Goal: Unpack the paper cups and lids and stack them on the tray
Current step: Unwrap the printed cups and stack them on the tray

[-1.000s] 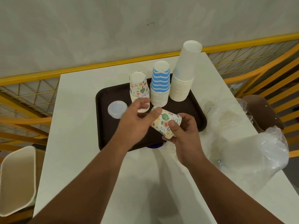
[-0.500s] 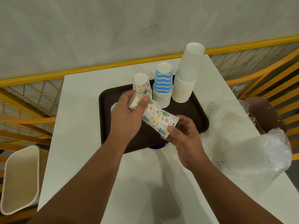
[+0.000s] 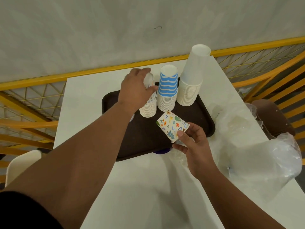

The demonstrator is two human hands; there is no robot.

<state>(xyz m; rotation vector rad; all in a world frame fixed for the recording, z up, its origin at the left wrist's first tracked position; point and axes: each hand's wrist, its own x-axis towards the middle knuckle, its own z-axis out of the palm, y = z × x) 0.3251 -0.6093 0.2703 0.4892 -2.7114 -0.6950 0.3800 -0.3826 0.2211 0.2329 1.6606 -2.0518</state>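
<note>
White tabletop (image 3: 99, 90) bears smooth dark tray (image 3: 204, 116), ribbed conical cup stacks (image 3: 166, 96).

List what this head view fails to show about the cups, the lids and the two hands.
- Patterned stack: its top is covered by the left hand; whether a cup is being set on cannot be told.
- Lid: only a sliver shows past the left forearm.
- Blue object at the tray near edge: mostly hidden, unidentifiable.
- Patterned cup: its mouth is hidden by the right hand.
</note>
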